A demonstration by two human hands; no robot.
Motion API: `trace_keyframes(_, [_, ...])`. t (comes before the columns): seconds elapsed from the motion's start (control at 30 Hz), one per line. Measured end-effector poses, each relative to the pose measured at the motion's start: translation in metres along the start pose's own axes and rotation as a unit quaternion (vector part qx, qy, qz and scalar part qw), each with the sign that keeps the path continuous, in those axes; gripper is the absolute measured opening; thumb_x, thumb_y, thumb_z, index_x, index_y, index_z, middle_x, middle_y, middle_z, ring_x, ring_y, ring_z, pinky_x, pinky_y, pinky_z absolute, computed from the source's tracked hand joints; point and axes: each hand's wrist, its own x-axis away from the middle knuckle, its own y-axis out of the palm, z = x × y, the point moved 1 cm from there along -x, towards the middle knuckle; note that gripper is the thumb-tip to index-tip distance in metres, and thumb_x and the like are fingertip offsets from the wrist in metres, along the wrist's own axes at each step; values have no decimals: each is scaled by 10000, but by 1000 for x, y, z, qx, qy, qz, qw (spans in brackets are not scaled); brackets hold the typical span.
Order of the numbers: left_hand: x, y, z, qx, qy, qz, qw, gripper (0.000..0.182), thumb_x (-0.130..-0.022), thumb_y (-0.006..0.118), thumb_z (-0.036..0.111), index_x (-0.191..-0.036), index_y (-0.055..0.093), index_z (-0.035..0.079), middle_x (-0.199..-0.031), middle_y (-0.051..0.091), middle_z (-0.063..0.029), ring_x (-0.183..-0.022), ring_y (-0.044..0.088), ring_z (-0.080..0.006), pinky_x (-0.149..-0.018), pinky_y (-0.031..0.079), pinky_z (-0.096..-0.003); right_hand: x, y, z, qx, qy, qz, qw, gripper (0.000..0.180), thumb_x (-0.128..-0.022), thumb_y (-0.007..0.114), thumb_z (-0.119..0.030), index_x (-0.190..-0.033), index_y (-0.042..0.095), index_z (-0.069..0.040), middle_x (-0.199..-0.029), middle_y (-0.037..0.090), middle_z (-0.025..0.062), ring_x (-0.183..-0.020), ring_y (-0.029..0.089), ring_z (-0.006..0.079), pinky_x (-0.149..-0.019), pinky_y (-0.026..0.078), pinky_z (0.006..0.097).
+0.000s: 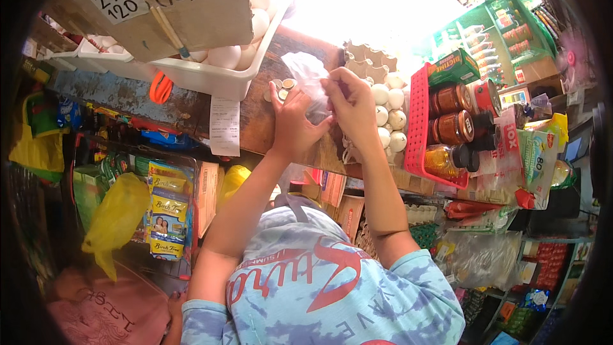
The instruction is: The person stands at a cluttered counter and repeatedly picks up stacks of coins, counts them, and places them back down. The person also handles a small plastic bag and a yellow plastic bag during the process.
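Over the worn wooden counter (pixel 258 120), my right hand (pixel 352 100) pinches the edge of a thin whitish plastic bag (pixel 306 74) between thumb and fingers. My left hand (pixel 299 122) is low on the counter at the bag's near left side, its fingers spread; whether it presses on the bag is hard to tell. Several coins (pixel 286 85) lie by my left fingertips. Right of my right hand is a cardboard egg tray (pixel 371 60) partly filled with white eggs (pixel 396 120). A printed paper receipt (pixel 225 127) hangs over the counter's near edge.
White plastic bins (pixel 206 76) of eggs stand at the left behind a handwritten cardboard sign (pixel 191 14). A red plastic basket (pixel 416 124) with jars and bottles is at the right. Milk powder pouches (pixel 167 215) hang below left. Another person in a pink shirt (pixel 119 306) is at lower left.
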Motion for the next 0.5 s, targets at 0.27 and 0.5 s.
trace_keyframes(0.27, [0,0,7,-40,-6,24,999,793,-626,733,538,-1219,498,67,-1151,582,-100,-1216,447,-286,-1065,4,-614,13,1,-22,-56,-104,80,990,119,-895,566,-111,-823,540,-20,-687,484,-32,-552,416,35,-481,338,196])
trace_keyframes(0.5, [1,5,4,-70,-3,36,997,955,-606,717,596,-1320,381,58,-1212,540,-127,-1243,409,-308,-1065,6,-617,-1,-10,-39,-18,-120,104,987,125,-895,550,-122,-810,544,-30,-677,489,-23,-536,440,40,-476,359,188])
